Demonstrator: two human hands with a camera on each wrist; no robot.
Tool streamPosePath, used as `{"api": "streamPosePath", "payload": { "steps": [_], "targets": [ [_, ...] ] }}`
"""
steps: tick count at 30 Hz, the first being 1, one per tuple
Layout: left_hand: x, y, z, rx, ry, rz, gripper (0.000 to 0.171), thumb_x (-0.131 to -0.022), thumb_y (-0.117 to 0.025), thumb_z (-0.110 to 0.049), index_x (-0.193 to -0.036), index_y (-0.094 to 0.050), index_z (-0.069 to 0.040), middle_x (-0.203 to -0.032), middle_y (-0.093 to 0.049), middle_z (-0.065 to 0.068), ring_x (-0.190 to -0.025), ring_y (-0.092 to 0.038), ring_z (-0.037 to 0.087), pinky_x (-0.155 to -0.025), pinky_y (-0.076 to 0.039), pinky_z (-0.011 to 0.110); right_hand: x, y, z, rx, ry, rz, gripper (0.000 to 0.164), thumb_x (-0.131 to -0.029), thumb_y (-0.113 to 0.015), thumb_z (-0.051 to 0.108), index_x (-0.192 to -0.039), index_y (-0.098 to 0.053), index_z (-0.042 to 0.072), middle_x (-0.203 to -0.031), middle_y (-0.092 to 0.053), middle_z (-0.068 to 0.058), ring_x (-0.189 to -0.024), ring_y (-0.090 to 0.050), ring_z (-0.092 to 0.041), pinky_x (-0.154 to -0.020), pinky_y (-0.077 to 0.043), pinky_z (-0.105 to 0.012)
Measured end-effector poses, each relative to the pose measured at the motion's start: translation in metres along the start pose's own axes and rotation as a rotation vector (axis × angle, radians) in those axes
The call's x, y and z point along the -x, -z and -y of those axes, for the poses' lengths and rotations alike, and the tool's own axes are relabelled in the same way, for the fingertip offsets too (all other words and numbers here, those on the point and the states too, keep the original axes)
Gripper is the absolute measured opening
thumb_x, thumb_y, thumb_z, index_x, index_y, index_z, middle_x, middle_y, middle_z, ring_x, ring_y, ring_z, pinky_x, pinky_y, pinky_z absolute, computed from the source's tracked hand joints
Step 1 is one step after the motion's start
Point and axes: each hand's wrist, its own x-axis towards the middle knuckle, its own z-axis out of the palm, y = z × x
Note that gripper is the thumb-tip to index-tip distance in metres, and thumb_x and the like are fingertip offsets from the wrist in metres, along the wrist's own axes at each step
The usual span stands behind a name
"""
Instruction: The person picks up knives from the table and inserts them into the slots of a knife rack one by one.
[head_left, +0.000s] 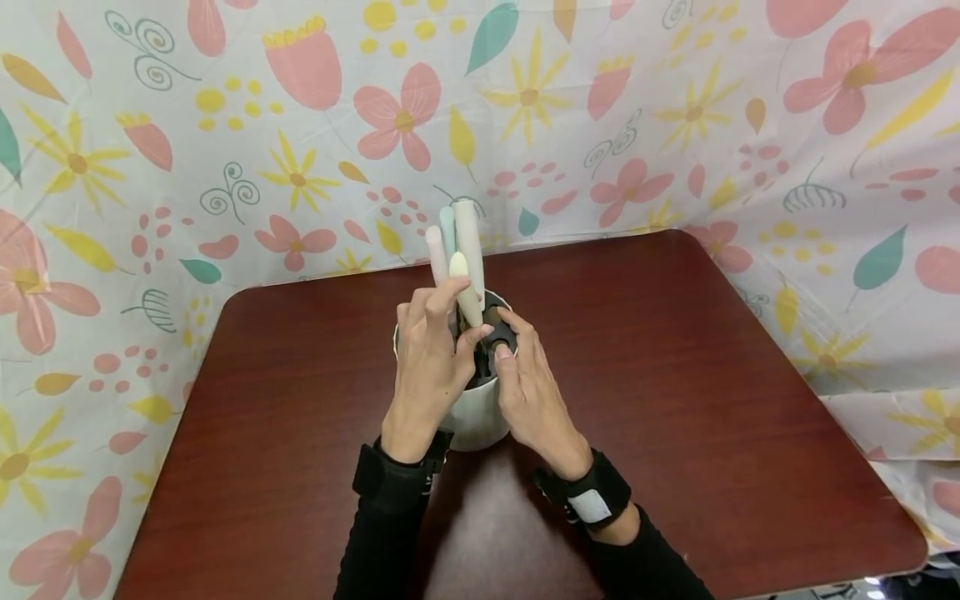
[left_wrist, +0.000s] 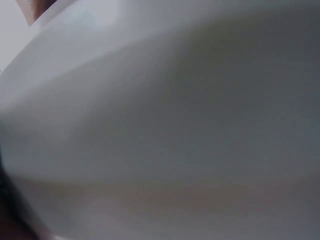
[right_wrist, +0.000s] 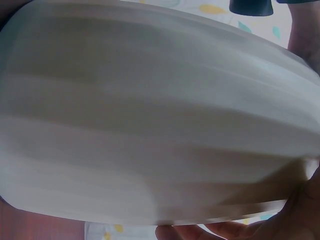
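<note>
A white round holder (head_left: 477, 417) with a black inside (head_left: 486, 367) stands on the table. From it rise several smooth handles: a pink one (head_left: 436, 250), a pale teal one (head_left: 447, 229) and a tall white one (head_left: 468, 242). My left hand (head_left: 426, 362), over the holder's left side, pinches a shorter pale yellow handle (head_left: 466, 292) between thumb and fingers. What lies below that handle is hidden in the holder. My right hand (head_left: 536, 396) grips the holder's right rim, thumb and forefinger reaching over the black part. Both wrist views are mostly filled by the holder's white wall (right_wrist: 125, 125).
The holder stands on a dark red-brown table (head_left: 645, 375) with rounded corners. Behind it and at the sides hangs a white cloth (head_left: 562, 125) printed with flowers. Each wrist wears a black band (head_left: 397, 479).
</note>
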Motion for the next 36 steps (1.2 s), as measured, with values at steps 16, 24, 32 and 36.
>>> {"api": "streamPosePath", "payload": {
  "steps": [16,24,32,36],
  "targets": [
    [-0.01,0.004,-0.001,-0.003,0.114,0.095,0.079,-0.085,-0.079,-0.025,-0.146,-0.031,-0.016,-0.083,-0.062,0.013,-0.08,-0.05,0.025,-0.074,-0.034,0.038,-0.003,0.0,-0.001,0.009,0.003,0.004,0.047,-0.112,-0.027,0.035,-0.158,-0.026,0.026,-0.147,-0.045,-0.006,-0.125,-0.051,-0.023,-0.103,-0.045,-0.047],
    [-0.016,0.005,-0.001,0.043,0.21,0.127,0.087,-0.081,-0.084,-0.023,-0.148,-0.029,-0.018,-0.088,-0.068,0.013,-0.085,-0.055,0.026,-0.077,-0.041,0.041,-0.003,0.0,-0.002,0.029,0.002,0.002,0.047,-0.112,-0.028,0.035,-0.159,-0.026,0.026,-0.14,-0.048,-0.008,-0.109,-0.051,-0.023,-0.096,-0.043,-0.042],
    [-0.019,0.002,-0.005,-0.016,0.219,0.134,0.087,-0.081,-0.082,-0.026,-0.15,-0.03,-0.018,-0.105,-0.075,0.014,-0.095,-0.061,0.03,-0.077,-0.041,0.042,-0.001,0.001,-0.003,0.027,-0.014,0.0,0.047,-0.112,-0.027,0.037,-0.158,-0.026,0.029,-0.146,-0.046,-0.007,-0.11,-0.051,-0.023,-0.098,-0.044,-0.043],
    [-0.021,0.0,-0.01,-0.091,0.221,0.133,0.083,-0.083,-0.079,-0.027,-0.15,-0.031,-0.02,-0.104,-0.072,0.016,-0.09,-0.059,0.031,-0.074,-0.04,0.041,-0.002,0.0,-0.002,0.013,-0.005,0.008,0.047,-0.112,-0.027,0.037,-0.159,-0.026,0.028,-0.155,-0.04,-0.006,-0.118,-0.05,-0.025,-0.101,-0.044,-0.046]
  ]
}}
